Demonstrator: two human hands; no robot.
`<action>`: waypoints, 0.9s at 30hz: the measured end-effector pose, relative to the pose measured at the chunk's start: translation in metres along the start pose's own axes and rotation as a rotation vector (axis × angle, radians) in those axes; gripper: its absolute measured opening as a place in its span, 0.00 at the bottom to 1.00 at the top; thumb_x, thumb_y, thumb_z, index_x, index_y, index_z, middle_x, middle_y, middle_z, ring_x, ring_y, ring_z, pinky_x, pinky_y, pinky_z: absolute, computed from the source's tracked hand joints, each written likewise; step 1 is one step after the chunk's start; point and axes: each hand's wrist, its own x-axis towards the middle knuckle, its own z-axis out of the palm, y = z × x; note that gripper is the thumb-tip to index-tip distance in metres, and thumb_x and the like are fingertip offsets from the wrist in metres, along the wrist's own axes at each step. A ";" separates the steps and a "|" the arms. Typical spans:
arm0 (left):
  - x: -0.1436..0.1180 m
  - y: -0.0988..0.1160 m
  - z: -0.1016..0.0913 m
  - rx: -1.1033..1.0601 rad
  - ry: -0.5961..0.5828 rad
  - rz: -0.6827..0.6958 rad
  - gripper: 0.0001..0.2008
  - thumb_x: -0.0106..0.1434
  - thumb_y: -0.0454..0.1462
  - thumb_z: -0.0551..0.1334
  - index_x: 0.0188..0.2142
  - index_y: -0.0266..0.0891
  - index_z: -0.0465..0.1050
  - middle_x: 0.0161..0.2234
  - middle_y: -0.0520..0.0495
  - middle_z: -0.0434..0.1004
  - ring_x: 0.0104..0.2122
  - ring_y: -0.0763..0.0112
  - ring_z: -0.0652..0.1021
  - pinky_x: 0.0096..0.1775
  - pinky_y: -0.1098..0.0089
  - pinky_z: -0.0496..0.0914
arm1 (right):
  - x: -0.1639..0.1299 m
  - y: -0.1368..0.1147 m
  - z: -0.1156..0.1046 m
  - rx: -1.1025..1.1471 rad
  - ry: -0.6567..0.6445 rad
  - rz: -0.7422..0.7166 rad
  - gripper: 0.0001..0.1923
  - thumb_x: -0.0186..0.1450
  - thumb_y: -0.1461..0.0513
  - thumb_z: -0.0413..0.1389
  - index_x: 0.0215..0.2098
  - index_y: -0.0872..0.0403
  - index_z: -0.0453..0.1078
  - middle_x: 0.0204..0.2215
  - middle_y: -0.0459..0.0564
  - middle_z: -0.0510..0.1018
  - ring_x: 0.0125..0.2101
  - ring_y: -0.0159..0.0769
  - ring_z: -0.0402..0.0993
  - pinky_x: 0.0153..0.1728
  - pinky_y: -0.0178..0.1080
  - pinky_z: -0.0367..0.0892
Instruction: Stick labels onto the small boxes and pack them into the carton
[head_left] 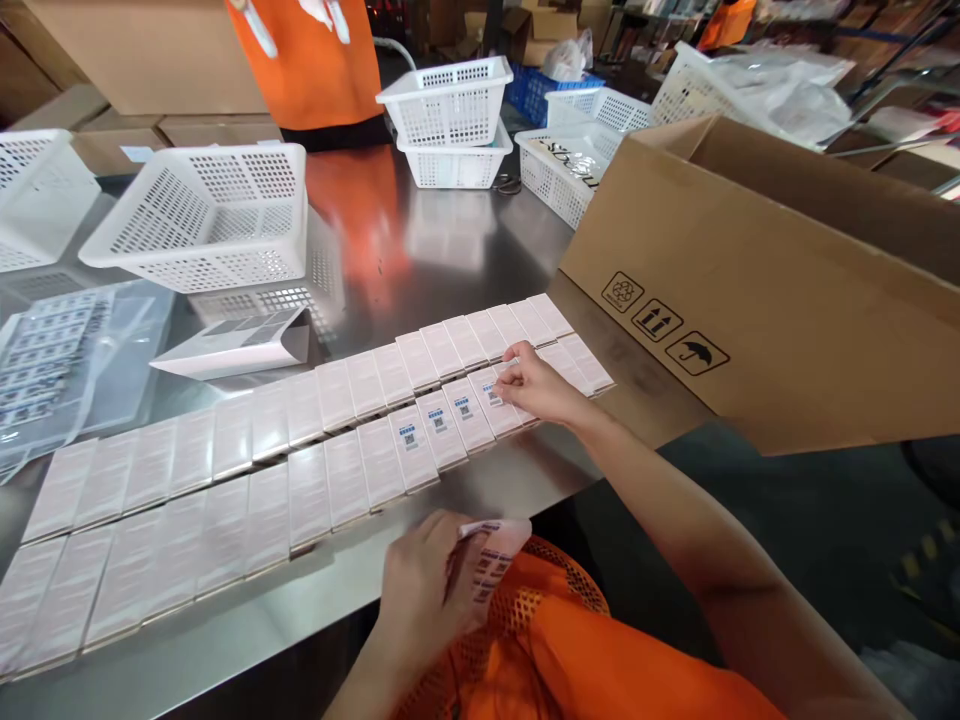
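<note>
Head cam: right hand [536,385], center-right of frame, fingertips pinched on a small label [493,393], pressing it onto a white box in the near row of boxes [360,470]. Left hand [424,590], bottom center, fingers curled round the label sheet [491,560]. Approx 4 boxes labelled; rest of near row toward lower left looks bare, far row unclear.

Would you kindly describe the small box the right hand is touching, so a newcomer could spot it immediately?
Start at the big cardboard carton on the steel table. Two rows of white boxes run leftward from it. The box lies in the nearer row under the right hand, the last of four carrying a blue label.
</note>
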 end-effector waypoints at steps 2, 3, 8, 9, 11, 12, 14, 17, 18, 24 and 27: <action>0.008 0.003 0.005 0.051 -0.044 0.099 0.07 0.65 0.33 0.55 0.37 0.41 0.72 0.46 0.41 0.81 0.34 0.64 0.82 0.31 0.69 0.73 | 0.000 0.000 0.000 0.015 0.008 0.007 0.18 0.57 0.61 0.55 0.40 0.48 0.50 0.23 0.37 0.73 0.23 0.31 0.68 0.25 0.33 0.62; 0.011 0.005 0.007 0.072 -0.070 0.121 0.08 0.65 0.32 0.54 0.37 0.41 0.72 0.54 0.40 0.76 0.36 0.64 0.82 0.31 0.68 0.73 | 0.000 0.000 0.000 0.016 0.012 0.010 0.19 0.57 0.61 0.55 0.40 0.48 0.49 0.23 0.37 0.73 0.23 0.31 0.68 0.25 0.33 0.62; 0.017 0.007 0.015 0.129 -0.147 0.083 0.09 0.66 0.32 0.53 0.37 0.42 0.72 0.63 0.41 0.65 0.30 0.65 0.82 0.28 0.65 0.73 | -0.001 -0.001 -0.001 -0.031 0.023 0.018 0.21 0.55 0.62 0.58 0.41 0.49 0.51 0.23 0.38 0.75 0.24 0.32 0.69 0.24 0.33 0.62; 0.016 0.006 0.016 0.129 -0.144 0.069 0.09 0.67 0.32 0.53 0.37 0.41 0.71 0.62 0.41 0.67 0.30 0.65 0.82 0.29 0.65 0.74 | -0.001 -0.002 -0.001 -0.044 0.022 0.021 0.21 0.55 0.62 0.58 0.41 0.49 0.52 0.23 0.38 0.75 0.24 0.32 0.69 0.24 0.33 0.61; 0.015 0.004 0.017 0.126 -0.136 0.045 0.09 0.66 0.32 0.53 0.36 0.41 0.71 0.60 0.40 0.70 0.33 0.63 0.83 0.30 0.65 0.75 | -0.001 -0.002 0.000 -0.067 0.020 0.024 0.21 0.55 0.62 0.58 0.41 0.49 0.52 0.24 0.38 0.75 0.24 0.33 0.69 0.24 0.33 0.61; 0.014 0.003 0.018 0.126 -0.131 0.038 0.09 0.66 0.32 0.53 0.36 0.41 0.71 0.59 0.40 0.71 0.35 0.62 0.83 0.31 0.65 0.75 | -0.002 -0.003 0.000 -0.077 0.020 0.024 0.21 0.56 0.62 0.58 0.41 0.49 0.52 0.24 0.38 0.75 0.24 0.33 0.69 0.24 0.33 0.61; 0.012 0.001 0.019 0.125 -0.129 0.026 0.09 0.65 0.32 0.53 0.35 0.41 0.71 0.58 0.40 0.72 0.36 0.60 0.83 0.31 0.64 0.76 | -0.002 -0.005 0.000 -0.097 0.021 0.021 0.20 0.56 0.63 0.58 0.41 0.49 0.52 0.24 0.38 0.75 0.25 0.33 0.71 0.26 0.33 0.62; 0.010 -0.001 0.020 0.125 -0.126 0.017 0.09 0.65 0.32 0.53 0.34 0.41 0.70 0.57 0.39 0.73 0.37 0.60 0.84 0.32 0.64 0.76 | -0.003 -0.008 0.000 -0.128 0.026 0.018 0.20 0.57 0.64 0.58 0.41 0.49 0.52 0.24 0.38 0.74 0.27 0.34 0.72 0.28 0.34 0.63; 0.010 -0.002 0.021 0.123 -0.121 0.020 0.09 0.65 0.32 0.52 0.34 0.41 0.71 0.57 0.39 0.74 0.37 0.60 0.84 0.32 0.64 0.76 | -0.003 -0.009 0.000 -0.138 0.030 0.019 0.19 0.57 0.65 0.58 0.40 0.49 0.52 0.24 0.38 0.74 0.27 0.34 0.72 0.29 0.34 0.63; 0.010 -0.004 0.021 0.125 -0.101 0.051 0.10 0.66 0.32 0.52 0.36 0.41 0.71 0.53 0.40 0.77 0.41 0.59 0.83 0.33 0.65 0.77 | -0.006 -0.015 0.005 -0.199 0.071 0.029 0.21 0.56 0.66 0.59 0.40 0.49 0.51 0.24 0.39 0.74 0.30 0.35 0.73 0.33 0.35 0.62; 0.008 -0.005 0.020 0.112 -0.072 0.058 0.09 0.66 0.32 0.52 0.34 0.41 0.71 0.52 0.39 0.78 0.40 0.61 0.83 0.33 0.67 0.77 | -0.007 -0.016 0.009 -0.237 0.132 0.025 0.23 0.54 0.67 0.60 0.41 0.49 0.52 0.24 0.39 0.73 0.30 0.37 0.72 0.33 0.36 0.61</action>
